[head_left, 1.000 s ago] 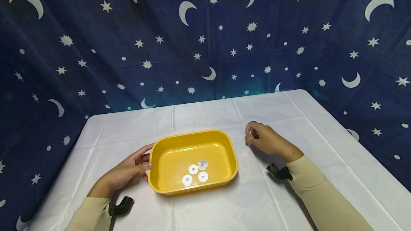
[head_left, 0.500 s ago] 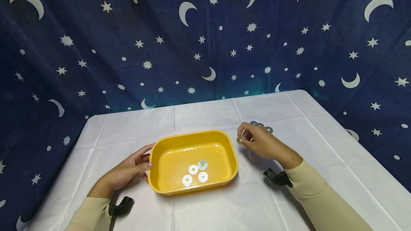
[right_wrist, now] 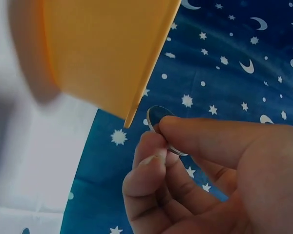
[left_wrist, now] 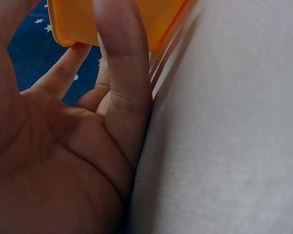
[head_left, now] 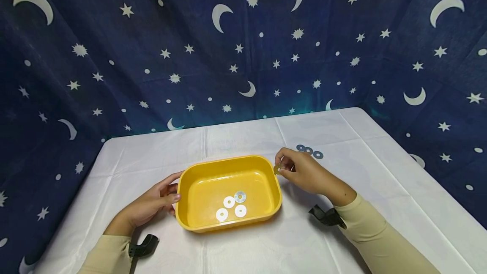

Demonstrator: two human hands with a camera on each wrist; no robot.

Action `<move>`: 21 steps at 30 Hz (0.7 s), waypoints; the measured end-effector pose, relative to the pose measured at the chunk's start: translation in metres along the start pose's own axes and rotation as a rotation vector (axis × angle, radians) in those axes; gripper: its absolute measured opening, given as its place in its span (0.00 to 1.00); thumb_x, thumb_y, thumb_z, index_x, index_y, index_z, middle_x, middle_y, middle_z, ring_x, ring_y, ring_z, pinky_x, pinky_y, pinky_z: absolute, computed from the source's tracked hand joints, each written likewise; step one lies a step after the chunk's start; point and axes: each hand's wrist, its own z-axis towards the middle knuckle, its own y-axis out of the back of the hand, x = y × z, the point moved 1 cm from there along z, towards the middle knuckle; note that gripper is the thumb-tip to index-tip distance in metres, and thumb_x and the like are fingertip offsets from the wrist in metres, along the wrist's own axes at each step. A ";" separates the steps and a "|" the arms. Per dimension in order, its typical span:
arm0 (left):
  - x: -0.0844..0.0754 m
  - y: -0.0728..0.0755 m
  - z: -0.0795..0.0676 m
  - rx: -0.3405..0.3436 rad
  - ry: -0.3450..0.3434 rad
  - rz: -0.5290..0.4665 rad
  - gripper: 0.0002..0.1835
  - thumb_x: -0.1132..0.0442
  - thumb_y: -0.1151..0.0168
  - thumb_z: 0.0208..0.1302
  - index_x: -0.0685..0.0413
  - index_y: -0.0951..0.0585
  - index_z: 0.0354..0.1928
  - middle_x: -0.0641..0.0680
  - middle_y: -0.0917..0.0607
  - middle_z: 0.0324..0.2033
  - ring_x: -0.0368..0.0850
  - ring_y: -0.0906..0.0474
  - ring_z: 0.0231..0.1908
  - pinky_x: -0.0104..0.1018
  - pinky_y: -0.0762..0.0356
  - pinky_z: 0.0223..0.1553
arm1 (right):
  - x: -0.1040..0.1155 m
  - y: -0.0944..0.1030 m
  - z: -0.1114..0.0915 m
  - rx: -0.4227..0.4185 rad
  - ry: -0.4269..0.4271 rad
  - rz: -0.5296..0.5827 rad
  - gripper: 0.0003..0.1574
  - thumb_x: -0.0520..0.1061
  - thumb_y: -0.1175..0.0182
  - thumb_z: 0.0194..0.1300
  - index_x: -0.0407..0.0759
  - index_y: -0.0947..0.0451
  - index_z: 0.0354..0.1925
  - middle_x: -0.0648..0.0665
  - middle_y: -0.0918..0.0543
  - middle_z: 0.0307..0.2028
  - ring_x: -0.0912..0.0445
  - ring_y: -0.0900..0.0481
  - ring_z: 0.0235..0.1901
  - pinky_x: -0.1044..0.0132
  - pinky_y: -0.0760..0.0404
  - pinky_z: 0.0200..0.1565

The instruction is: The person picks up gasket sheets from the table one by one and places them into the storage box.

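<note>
A yellow plastic bin [head_left: 228, 223] sits on the white-covered table. My left hand [head_left: 152, 202] is at its left end, fingers spread and relaxed, with fingertips against the outer wall. In the left wrist view the open palm [left_wrist: 53, 161] shows below the bin. Between thumb and fingertips, my right hand [head_left: 304, 172] pinches a flat metal washer [head_left: 278, 169] beside the bin's right rim. In the right wrist view this washer [right_wrist: 158, 115] is tilted on edge, just outside the bin wall [right_wrist: 107, 53]. Several washers [head_left: 229, 201] lie flat on the bin floor.
Three more washers [head_left: 308, 150] lie in an overlapping row on the table, behind the right hand. A dark blue curtain [head_left: 243, 54] with moons and stars hangs along the table's back and sides. Each wrist wears a black strap [head_left: 327, 216].
The right hand has lifted a washer from the row and carried it left to the bin's right rim, uncovering three washers behind it. The left hand and bin stay put.
</note>
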 end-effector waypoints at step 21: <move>0.000 0.000 -0.002 0.024 -0.038 -0.011 0.36 0.62 0.44 0.74 0.50 0.48 0.78 0.59 0.23 0.57 0.46 0.18 0.41 0.40 0.16 0.37 | 0.027 -0.025 0.021 0.045 0.030 0.101 0.12 0.33 0.36 0.64 0.46 0.25 0.42 0.50 0.22 0.32 0.56 0.25 0.34 0.69 0.20 0.37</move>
